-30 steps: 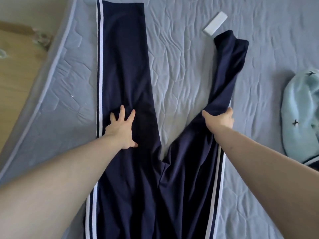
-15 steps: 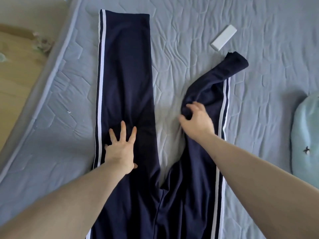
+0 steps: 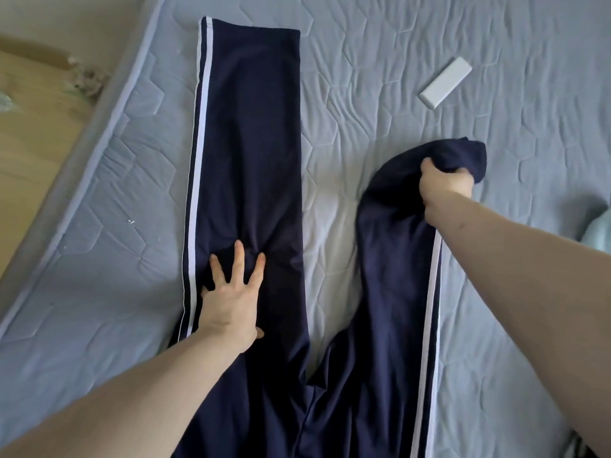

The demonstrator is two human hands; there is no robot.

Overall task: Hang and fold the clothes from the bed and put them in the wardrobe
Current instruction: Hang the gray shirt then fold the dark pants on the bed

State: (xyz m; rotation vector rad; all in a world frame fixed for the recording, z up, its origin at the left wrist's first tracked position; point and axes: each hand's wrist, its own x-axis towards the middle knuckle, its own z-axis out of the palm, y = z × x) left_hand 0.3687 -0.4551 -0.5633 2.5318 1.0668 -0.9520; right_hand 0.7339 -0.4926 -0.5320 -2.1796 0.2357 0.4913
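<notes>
I saw the navy track trousers (image 3: pixel 251 180) spread on the bed (image 3: pixel 380 94), each outer seam trimmed with white stripes. The left leg lay flat and straight, its hem toward the far side of the mattress, with slight creases gathered midway along it. The right leg angled away from it, a wedge of bare mattress between them; its lower end was bunched and lifted, folded back on itself rather than lying flat.
</notes>
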